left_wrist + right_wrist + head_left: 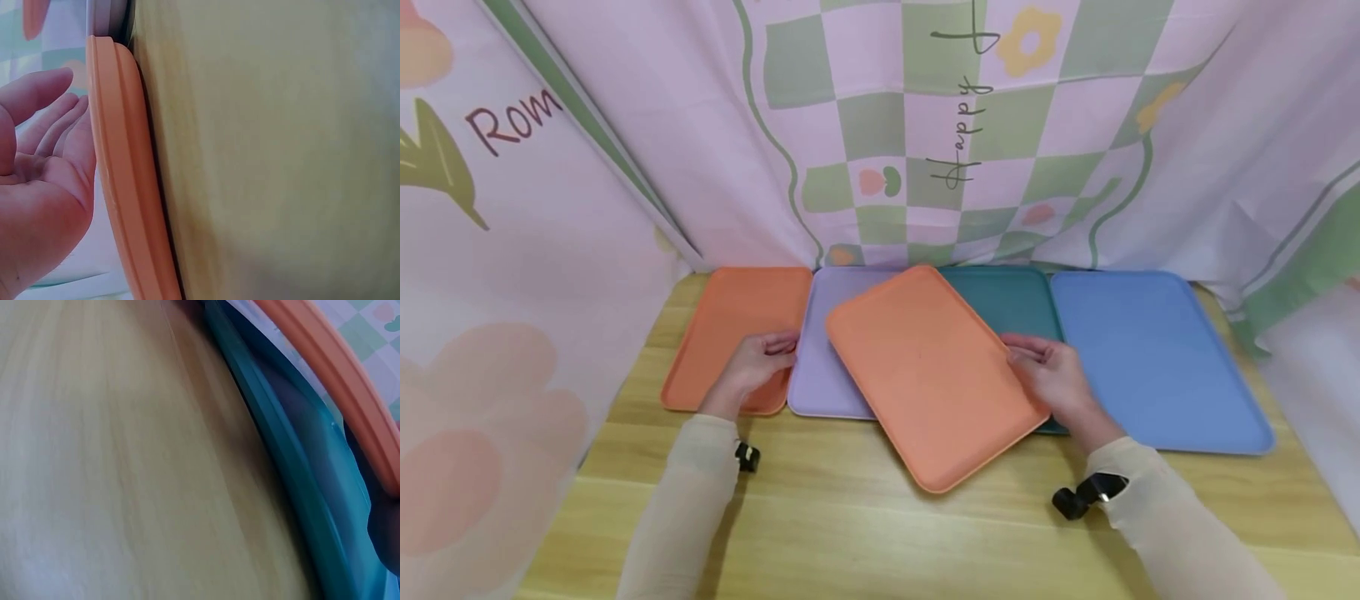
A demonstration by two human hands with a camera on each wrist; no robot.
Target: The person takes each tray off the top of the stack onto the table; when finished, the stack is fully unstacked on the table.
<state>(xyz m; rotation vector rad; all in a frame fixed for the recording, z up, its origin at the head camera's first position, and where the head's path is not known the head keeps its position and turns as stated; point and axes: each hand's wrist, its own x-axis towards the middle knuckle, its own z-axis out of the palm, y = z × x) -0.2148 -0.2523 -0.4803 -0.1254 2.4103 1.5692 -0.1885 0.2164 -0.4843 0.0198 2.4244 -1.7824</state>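
My right hand (1058,382) pinches the right edge of a light orange tray (928,379), which is turned at an angle over a purple tray (823,371) and a teal tray (1011,300). In the right wrist view the held tray's rim (340,375) stands above the teal tray's rim (269,419). My left hand (751,367) hovers over a darker orange tray (756,300) at the far left, its fingertips close to the purple tray's edge. The left wrist view shows that hand (50,162) with relaxed fingers and nothing between them, beside the orange tray's rim (128,169).
A large blue tray (1157,358) lies at the right end of the row. All the trays on the wooden table (850,533) line up along its back edge. A patterned curtain (865,125) hangs right behind them and down both sides.
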